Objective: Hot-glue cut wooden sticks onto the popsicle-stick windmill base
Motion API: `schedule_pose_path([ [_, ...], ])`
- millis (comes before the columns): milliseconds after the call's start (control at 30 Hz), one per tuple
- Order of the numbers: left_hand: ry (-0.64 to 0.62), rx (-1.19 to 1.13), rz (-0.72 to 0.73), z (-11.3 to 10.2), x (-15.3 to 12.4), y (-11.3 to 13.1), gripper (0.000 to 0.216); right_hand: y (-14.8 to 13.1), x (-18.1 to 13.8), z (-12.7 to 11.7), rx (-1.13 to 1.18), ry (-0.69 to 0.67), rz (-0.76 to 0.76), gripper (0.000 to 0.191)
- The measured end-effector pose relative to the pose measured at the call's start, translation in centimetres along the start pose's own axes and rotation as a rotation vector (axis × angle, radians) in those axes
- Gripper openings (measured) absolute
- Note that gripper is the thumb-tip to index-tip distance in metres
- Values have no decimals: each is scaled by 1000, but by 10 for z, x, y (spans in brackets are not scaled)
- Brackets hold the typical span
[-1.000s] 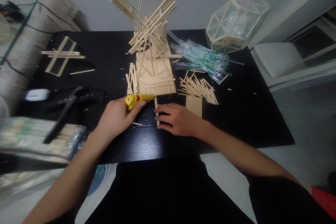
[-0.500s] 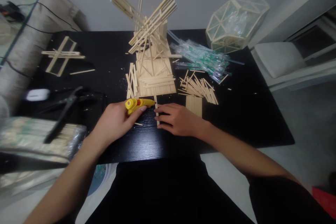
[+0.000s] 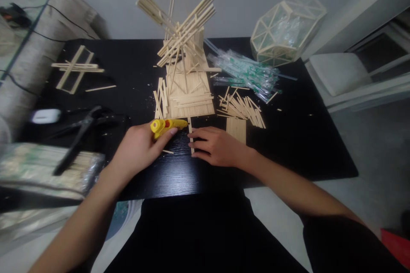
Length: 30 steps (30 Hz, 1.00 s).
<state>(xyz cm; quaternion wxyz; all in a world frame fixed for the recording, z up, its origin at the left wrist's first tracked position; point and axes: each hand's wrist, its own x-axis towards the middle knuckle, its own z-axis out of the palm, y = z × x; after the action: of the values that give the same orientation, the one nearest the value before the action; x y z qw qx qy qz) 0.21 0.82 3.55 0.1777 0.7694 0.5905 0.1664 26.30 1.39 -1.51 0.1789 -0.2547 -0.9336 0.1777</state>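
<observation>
My left hand (image 3: 138, 146) is wrapped round a yellow hot glue gun (image 3: 159, 126). Its nozzle points right and lies close to the narrow wooden sticks (image 3: 190, 123) on the table; whether it touches them I cannot tell. With its fingertips, my right hand (image 3: 221, 147) holds these sticks down from the right side. Just beyond, a windmill model of wooden sticks (image 3: 182, 40) stands on a slatted base (image 3: 192, 108) with more sticks laid across it. A flat slatted panel (image 3: 236, 130) lies partly behind my right hand.
Loose short sticks (image 3: 245, 108) and plastic-wrapped packets (image 3: 246, 70) are to the right, before a faceted frame (image 3: 285, 30). On the left lie a stick cross (image 3: 77, 68), a white case (image 3: 46, 115), a blurred black tool (image 3: 80, 136) and a bagged stick bundle (image 3: 48, 168).
The glue gun and my left hand have shifted very slightly left. My right hand stays on the sticks.
</observation>
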Motion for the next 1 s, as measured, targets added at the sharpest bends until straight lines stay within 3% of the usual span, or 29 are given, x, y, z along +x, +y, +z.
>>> schedule_pose_path([
  [500, -47, 16, -72, 2, 3, 0, 62, 1, -1, 2, 2, 14, -10, 23],
  [1000, -29, 55, -121, 5, 8, 0, 56, 1, 0, 2, 9, -1, 3, 24],
])
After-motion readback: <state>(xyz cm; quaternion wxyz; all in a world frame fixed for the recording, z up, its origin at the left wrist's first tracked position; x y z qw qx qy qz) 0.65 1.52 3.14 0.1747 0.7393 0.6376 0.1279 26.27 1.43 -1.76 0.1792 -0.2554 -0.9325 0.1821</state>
